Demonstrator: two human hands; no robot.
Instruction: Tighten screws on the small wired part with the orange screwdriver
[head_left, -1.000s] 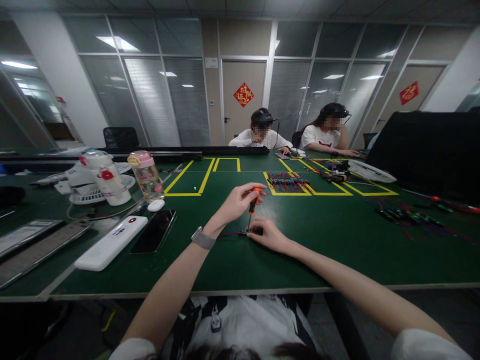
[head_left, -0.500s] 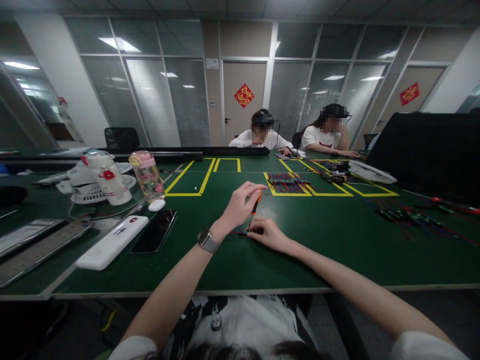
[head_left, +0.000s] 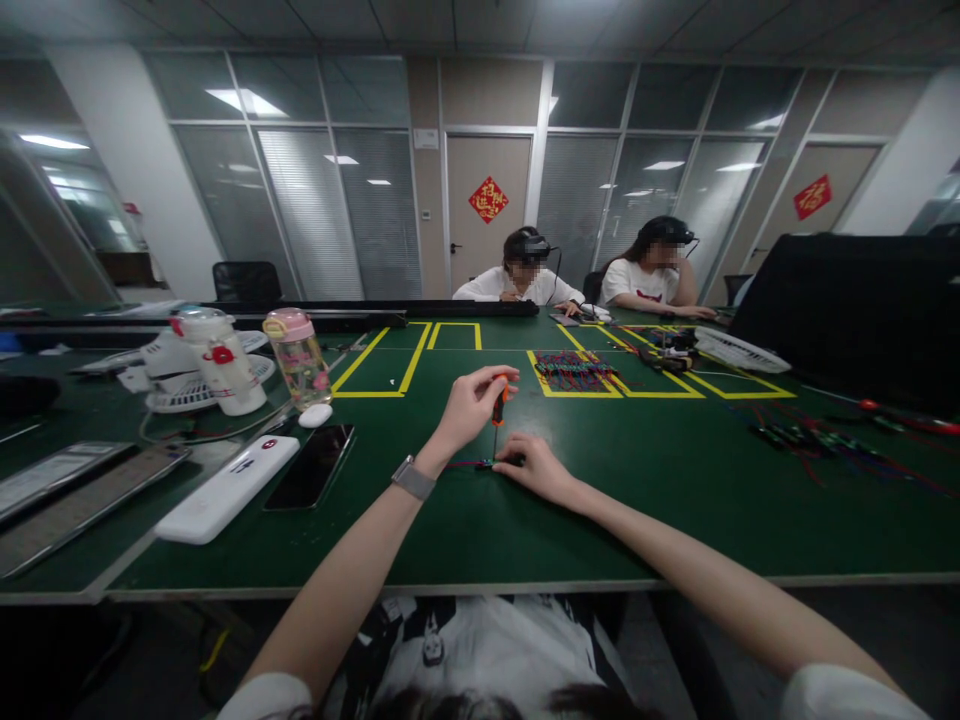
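Observation:
My left hand (head_left: 474,402) is closed around the orange and black handle of a screwdriver (head_left: 498,410), which stands nearly upright. The screwdriver's thin shaft points down to a small green terminal block with wires (head_left: 484,464) on the green table (head_left: 420,530). My right hand (head_left: 536,468) rests on the table and pinches the right end of that small part. The fingers partly cover it, so its full shape is hidden. A thin red wire leads off from it to the left.
Beyond my hands lies a row of wired parts (head_left: 576,370) inside yellow tape. More wired parts (head_left: 817,440) lie at the right. To the left are a black phone (head_left: 310,468), a white power bank (head_left: 229,490) and a bottle (head_left: 298,360). Two people sit across the table.
The screwdriver has gone from leaning right to nearly upright, and my left hand has shifted slightly left with it. My right hand stays at the small part. The camera view has tilted slightly.

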